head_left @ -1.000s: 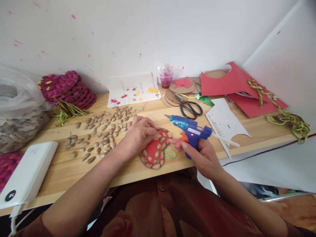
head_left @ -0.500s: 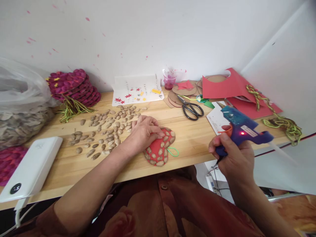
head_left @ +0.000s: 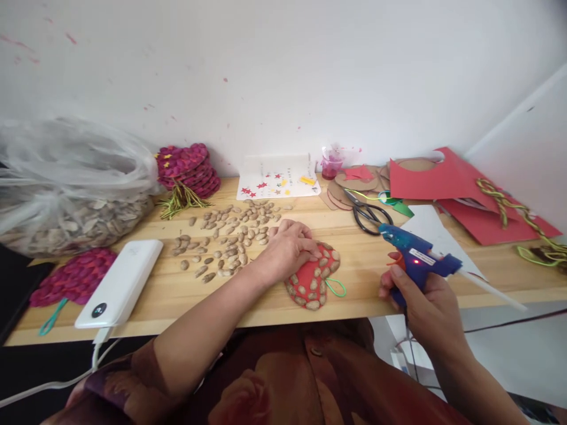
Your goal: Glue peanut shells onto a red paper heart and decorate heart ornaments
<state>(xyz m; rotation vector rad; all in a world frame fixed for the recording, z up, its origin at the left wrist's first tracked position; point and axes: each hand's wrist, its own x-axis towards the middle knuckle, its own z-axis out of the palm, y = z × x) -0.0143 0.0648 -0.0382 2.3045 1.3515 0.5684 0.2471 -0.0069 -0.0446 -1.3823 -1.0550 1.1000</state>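
My left hand [head_left: 289, 247] rests with curled fingers pressed on a red heart-shaped piece [head_left: 312, 276] studded with shells, which has a green loop at its right side. My right hand [head_left: 423, 295] grips a blue glue gun [head_left: 415, 255] with a lit red light. Its nozzle points up and to the left, and a white glue stick juts out behind. The gun is held above the table's front edge, to the right of the red piece. Loose shells [head_left: 225, 236] lie scattered just left of my left hand.
A wooden table [head_left: 177, 289] holds a white power bank [head_left: 120, 282], a plastic bag of shells [head_left: 71, 200], purple shell pieces [head_left: 188, 168], black scissors [head_left: 370, 213], a star sticker sheet [head_left: 277, 177], red paper [head_left: 447, 177] and green-yellow cord [head_left: 522, 224]. A white wall stands behind.
My right hand carried the glue gun away from the red piece to the right, then lowered it toward the table edge. The view swung left. My left hand stayed on the red piece.
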